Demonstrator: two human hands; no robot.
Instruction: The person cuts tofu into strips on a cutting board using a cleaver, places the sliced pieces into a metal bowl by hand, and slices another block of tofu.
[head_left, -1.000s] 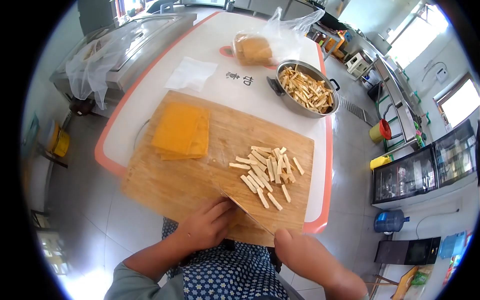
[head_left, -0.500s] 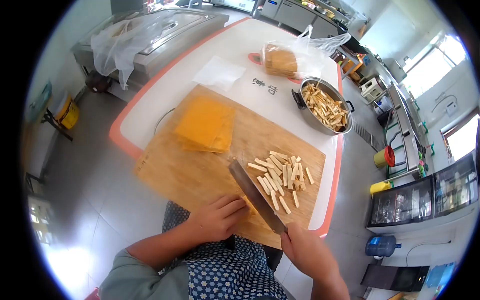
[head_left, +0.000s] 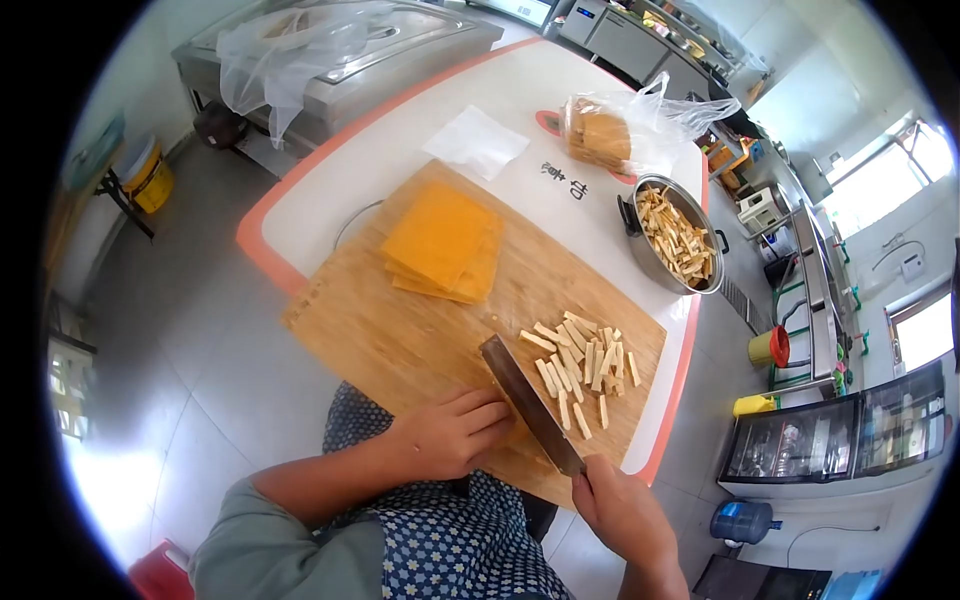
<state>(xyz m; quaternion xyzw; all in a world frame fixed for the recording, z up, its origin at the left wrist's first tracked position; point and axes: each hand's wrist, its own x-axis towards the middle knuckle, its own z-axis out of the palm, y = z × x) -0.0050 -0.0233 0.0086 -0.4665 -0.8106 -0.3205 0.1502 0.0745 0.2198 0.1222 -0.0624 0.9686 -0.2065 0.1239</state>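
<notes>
My right hand is wrapped round the handle of a cleaver, its broad blade slanting across the wooden cutting board. Just left of the blade, my left hand has its fingers bent and pressed down on a piece of orange-skinned pressed tofu, mostly hidden by hand and blade. To the right of the cleaver lie loose pale tofu strips. A stack of flat orange tofu squares rests on the board's far left part.
Beyond the board stands a metal pot heaped with cut strips. A clear plastic bag with more brown-orange slabs sits behind it. White sheet lies on the white table, which has a red-orange edge.
The view has shifted, so the board and table appear slightly farther right and lower. Both hands keep their grips; the cleaver stays beside the left fingers.
</notes>
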